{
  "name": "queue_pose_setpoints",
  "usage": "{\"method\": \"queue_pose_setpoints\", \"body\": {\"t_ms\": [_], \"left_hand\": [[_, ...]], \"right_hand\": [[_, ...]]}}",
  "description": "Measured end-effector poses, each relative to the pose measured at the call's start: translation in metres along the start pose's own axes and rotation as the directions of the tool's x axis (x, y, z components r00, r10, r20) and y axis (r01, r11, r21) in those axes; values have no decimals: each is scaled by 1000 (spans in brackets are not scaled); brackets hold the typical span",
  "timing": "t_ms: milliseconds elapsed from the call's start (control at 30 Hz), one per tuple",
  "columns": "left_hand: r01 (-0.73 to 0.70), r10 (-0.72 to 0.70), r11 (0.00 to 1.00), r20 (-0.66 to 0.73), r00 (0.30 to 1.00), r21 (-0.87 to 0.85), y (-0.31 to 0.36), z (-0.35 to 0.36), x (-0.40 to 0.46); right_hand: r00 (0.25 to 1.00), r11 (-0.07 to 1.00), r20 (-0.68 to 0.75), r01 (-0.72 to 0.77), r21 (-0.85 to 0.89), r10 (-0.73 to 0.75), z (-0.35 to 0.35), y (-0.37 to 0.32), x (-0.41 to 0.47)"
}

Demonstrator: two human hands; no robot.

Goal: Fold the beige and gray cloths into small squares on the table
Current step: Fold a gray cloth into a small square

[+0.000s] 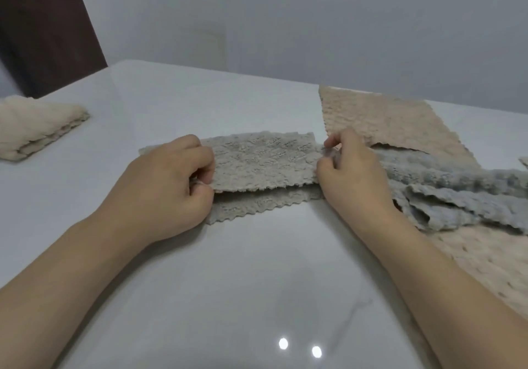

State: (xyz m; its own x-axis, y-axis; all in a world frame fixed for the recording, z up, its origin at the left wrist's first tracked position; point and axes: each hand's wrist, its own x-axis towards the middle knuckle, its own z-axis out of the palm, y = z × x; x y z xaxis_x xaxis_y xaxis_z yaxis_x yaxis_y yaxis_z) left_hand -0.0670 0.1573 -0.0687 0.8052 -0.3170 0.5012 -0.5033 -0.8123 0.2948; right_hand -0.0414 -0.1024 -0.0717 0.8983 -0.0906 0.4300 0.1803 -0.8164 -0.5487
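Hands meet over a gray cloth (263,165) near the middle of a white table (228,283). The cloth lies doubled over on itself, its upper layer raised a little above the lower layer, whose scalloped edge shows along the near side.

The left hand (168,185) is curled at the cloth's left end, fingers tucked and thumb pressed against them, pinching the upper layer's edge. The right hand (351,168) is at the right end, thumb and forefinger pressed together on the upper corner of the same layer, the other fingers bent under. Both forearms reach in from the near edge.

Just right of the right hand lies a heap of unfolded cloths. A beige cloth (394,123) is spread flat toward the far right of the table, and a blue-gray cloth (457,194) lies crumpled on top of it, touching the right wrist. More beige fabric shows under the right forearm; whether it belongs to the same beige piece cannot be told.

Well apart, at the far left edge, sits a cream stack (34,128) of folded cloth, partly cut off by the frame.

Behind the table is a pale wall (314,25), with a dark panel (43,25) at the upper left.

No containers are on the table, and no writing or label can be read on any cloth.
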Motion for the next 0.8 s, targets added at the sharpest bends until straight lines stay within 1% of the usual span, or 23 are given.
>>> {"method": "queue_pose_setpoints", "body": {"t_ms": [67,200,233,300,367,467,500,567,667,700,733,800], "left_hand": [[-9,9,1000,40,999,-4,3,2,-1],[-17,6,999,242,970,43,8,9,1],[-12,1,999,259,966,39,6,9,0],[-18,15,1000,253,967,10,4,6,-3],[-51,61,998,234,970,-48,5,2,-4],[-151,170,982,190,967,-112,9,-2,-1],[-179,197,978,196,961,-104,10,-3,0],[-202,218,975,255,942,-88,13,-2,1],[-171,197,980,330,923,-106,14,0,-3],[-153,180,983,345,921,-105,15,-1,-5],[-135,160,986,360,919,-93,16,-2,-5],[-100,111,994,372,922,-50,18,-2,-6]], "right_hand": [[1000,997,8,14,-77,-13,0,1,0],[999,945,45,13,-326,2,5,1,-1],[999,928,46,11,-371,7,7,1,-1],[999,900,32,19,-436,-5,10,3,0],[999,860,39,19,-510,1,9,3,1],[989,801,96,-34,-598,114,2,2,4],[982,796,122,-39,-604,141,-1,2,5],[973,803,166,-30,-595,160,-3,-2,4],[950,784,247,6,-621,188,-4,-7,4],[945,795,262,3,-606,196,-5,-7,5],[946,824,262,-11,-567,192,-6,-7,6],[956,902,237,-57,-427,173,-8,-5,8]]}}
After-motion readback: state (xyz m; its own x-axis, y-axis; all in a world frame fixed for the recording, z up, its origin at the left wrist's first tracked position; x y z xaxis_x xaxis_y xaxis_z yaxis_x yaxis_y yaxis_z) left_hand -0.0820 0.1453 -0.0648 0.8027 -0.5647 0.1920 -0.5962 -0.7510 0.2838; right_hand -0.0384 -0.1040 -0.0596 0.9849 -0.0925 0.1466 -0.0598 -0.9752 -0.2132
